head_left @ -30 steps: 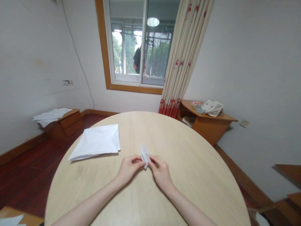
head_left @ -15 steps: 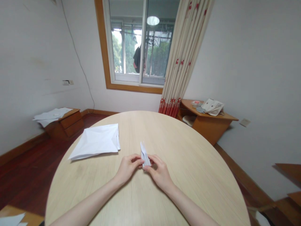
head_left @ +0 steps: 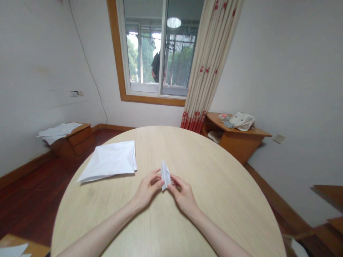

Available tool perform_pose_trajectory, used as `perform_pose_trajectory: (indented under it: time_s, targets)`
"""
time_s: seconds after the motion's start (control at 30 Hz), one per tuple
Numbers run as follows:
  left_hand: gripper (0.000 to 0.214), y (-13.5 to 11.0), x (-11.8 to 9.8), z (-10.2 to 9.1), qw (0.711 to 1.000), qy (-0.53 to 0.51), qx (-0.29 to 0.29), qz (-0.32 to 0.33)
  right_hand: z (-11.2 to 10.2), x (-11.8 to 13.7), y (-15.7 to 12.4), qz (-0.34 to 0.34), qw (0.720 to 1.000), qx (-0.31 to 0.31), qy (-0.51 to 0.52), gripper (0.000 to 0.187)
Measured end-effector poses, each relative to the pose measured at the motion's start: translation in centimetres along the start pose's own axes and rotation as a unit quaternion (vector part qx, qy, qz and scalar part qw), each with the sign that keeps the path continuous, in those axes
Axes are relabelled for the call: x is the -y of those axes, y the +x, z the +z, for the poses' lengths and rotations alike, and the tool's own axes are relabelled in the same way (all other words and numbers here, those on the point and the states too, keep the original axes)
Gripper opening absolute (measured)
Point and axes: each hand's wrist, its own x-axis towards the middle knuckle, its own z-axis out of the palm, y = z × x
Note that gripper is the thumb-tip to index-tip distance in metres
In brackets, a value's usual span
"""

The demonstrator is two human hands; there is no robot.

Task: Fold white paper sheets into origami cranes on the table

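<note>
A small folded white paper piece (head_left: 165, 175) stands upright between my two hands, just above the round wooden table (head_left: 214, 200). My left hand (head_left: 147, 187) pinches its lower left side with fingertips. On the lower right side, my right hand (head_left: 182, 193) pinches it too. The paper's pointed top tilts slightly away from me.
A stack of white paper sheets (head_left: 109, 160) lies on the table's left part. A low wooden cabinet (head_left: 72, 139) with papers stands at the left wall. At the right stands a corner desk (head_left: 235, 137) holding a bag, beside a curtain (head_left: 209, 64).
The folded paper has been raised slightly and turned more upright between my fingers. Both hands stay at the same spot on the table.
</note>
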Motion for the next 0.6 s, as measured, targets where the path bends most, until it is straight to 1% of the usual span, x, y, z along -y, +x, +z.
perform_pose_trajectory:
  time_s: [0.1,0.17,0.23,0.37,0.47,0.6]
  targets:
    - [0.025,0.0,0.0,0.1,0.999,-0.025,0.021,-0.024,0.1,0.1,0.0,0.009,1.0,-0.009,0.014,0.033]
    - [0.026,0.1,0.3,0.1,0.999,-0.032,0.017,-0.039,0.1,0.2,-0.1,0.009,1.0,-0.019,0.008,0.032]
    - [0.028,0.1,0.6,0.1,0.998,-0.042,-0.005,-0.044,0.1,0.3,-0.1,0.007,1.0,-0.027,-0.002,0.03]
    - [0.044,0.1,0.8,0.1,0.996,-0.057,-0.06,-0.039,0.1,0.6,-0.1,0.01,1.0,-0.027,-0.012,0.026]
    - [0.046,0.1,0.7,0.2,0.996,-0.047,-0.053,-0.049,0.2,0.8,-0.2,0.02,1.0,-0.022,-0.011,0.02]
    - [0.043,0.0,0.7,0.2,0.997,-0.04,-0.037,-0.061,0.0,1.1,-0.2,0.022,1.0,-0.02,-0.008,0.016]
